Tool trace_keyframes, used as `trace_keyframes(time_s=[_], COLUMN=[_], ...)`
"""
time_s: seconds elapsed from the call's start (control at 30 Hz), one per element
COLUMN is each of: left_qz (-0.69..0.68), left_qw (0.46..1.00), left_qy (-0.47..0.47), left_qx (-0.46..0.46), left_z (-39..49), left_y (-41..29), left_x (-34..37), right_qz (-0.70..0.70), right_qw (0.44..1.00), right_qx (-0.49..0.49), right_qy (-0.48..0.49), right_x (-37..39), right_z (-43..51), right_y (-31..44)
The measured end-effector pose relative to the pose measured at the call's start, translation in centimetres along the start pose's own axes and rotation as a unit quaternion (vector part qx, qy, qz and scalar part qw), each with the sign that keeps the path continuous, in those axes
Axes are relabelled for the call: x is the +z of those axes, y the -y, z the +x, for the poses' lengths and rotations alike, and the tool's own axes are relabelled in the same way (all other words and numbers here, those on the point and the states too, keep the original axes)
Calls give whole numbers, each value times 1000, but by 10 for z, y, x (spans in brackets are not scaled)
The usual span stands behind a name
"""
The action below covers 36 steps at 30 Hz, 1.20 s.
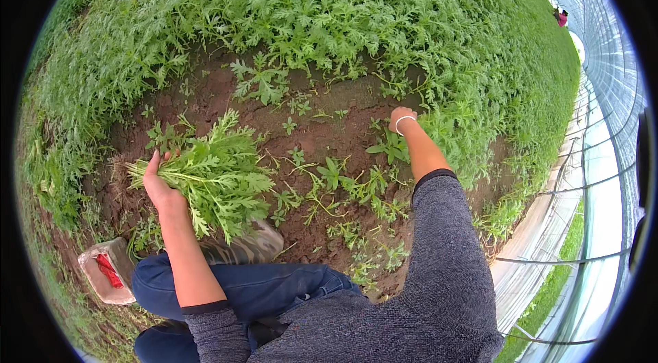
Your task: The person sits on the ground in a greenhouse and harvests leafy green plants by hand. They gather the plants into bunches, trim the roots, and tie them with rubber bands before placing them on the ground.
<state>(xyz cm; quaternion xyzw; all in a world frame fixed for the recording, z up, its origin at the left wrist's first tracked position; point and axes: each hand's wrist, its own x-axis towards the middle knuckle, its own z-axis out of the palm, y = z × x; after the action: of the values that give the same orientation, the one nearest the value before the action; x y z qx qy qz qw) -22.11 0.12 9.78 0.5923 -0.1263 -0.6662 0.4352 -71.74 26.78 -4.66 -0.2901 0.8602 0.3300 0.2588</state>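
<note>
My left hand [161, 186] is wrapped around the stems of a thick bunch of leafy greens [223, 175] with deeply cut leaves, like garland chrysanthemum. Its pale stems and thin roots point left, and the leaves fan out to the right. Out to the right, my right hand [401, 117], with a white bangle [406, 118] at the wrist, is low at the edge of the standing greens [437, 75]. Its fingers curl down out of sight, so whether they grip a stem is hidden. A broad-leaved weed [389, 147] grows just below that hand.
Brown soil [318, 137] with small weeds and scattered sprigs lies before me. A worn box [92, 270] with red material [109, 270] inside stands beside my knee. Plastic greenhouse sheeting [611, 106] curves along the right. Far off is a person [561, 17] in dark pink.
</note>
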Motion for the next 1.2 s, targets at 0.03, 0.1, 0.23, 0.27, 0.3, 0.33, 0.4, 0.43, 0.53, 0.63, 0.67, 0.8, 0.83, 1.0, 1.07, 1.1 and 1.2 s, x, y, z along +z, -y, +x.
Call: trace_keyframes(time_s=[0.03,0.1,0.23,0.27,0.3,0.33,0.4,0.43,0.53,0.63,0.67,0.8,0.83,1.0,1.07,1.1,1.2], left_qz=[-1,-3,6,49,51,53,58,41,22,4,-11,6,-28,85,122,141,178], left_qw=[1000,1000,1000,998,998,998,998,999,1000,1000,1000,1000,999,985,988,987,980], left_qy=[6,12,13,-18,-17,-17,-28,-21,3,-4,0,15,14,131,84,74,33], left_qx=[0,2,1,21,18,16,8,2,-14,-4,0,-17,-26,-74,-40,-20,81], left_z=[4,14,10,3,0,-1,-6,-4,-3,1,2,-4,-6,-1,6,13,-11], left_y=[2,6,12,15,16,15,10,11,13,7,6,7,8,29,13,13,-11], left_x=[2,2,16,23,26,25,25,27,29,11,6,9,9,11,-19,-24,-24], right_qz=[-48,-153,-108,-103,-96,-89,-112,-121,-58,-75,-109,-88,-86,-328,-185,123,410], right_qw=[999,978,971,971,971,972,976,977,986,989,990,989,990,913,925,974,868], right_qx=[21,-10,117,135,150,163,129,122,110,69,37,111,103,-212,-332,-186,-279], right_qy=[13,141,179,169,157,144,133,126,108,104,87,43,50,115,9,44,22], right_x=[14,19,26,28,27,27,20,21,27,30,37,91,91,13,-70,-97,-156], right_z=[7,10,-3,-3,-2,-1,4,14,27,7,-10,-57,-59,-57,-109,-131,-220], right_y=[-15,-30,-42,-43,-39,-35,-30,-40,-62,-21,-5,8,4,-54,27,46,90])
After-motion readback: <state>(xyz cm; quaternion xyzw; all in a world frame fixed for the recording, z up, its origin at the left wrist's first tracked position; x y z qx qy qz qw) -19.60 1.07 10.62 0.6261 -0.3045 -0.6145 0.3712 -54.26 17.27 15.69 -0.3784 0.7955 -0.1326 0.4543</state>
